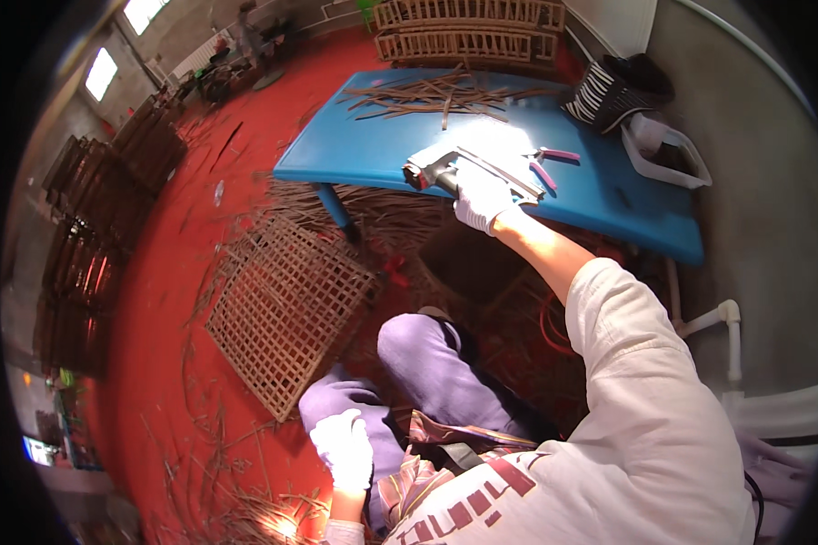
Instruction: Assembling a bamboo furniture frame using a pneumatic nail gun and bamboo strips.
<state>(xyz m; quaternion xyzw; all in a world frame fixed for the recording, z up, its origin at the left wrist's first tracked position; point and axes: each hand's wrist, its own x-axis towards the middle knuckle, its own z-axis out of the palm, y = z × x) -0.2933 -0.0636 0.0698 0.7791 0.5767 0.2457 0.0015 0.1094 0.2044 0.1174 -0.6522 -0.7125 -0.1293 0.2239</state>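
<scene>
My right hand (pixel 483 189), in a white glove, reaches over the blue table (pixel 323 150). It is closed round a staple gun (pixel 434 169), whose body lies along the hand, partly washed out by bright light. Just right of the gun are pink-handled pliers (pixel 545 171) on the tabletop. My left hand (pixel 343 445), also gloved in white, lies on my thigh with nothing seen in it and its fingers loosely extended. Ahead of my knees, a lattice panel of thin wooden strips (pixel 286 309) stands slanted over the red floor, its lower corner close to my left knee.
Loose strips (pixel 450 94) are heaped at the table's far side. A black-and-white striped bag (pixel 600 95) and a white plastic tub (pixel 673 163) stand near the wall. Strip scraps litter the red floor (pixel 164 363). Stacked wooden frames (pixel 468 45) stand behind the table, with stacks (pixel 82 263) at left.
</scene>
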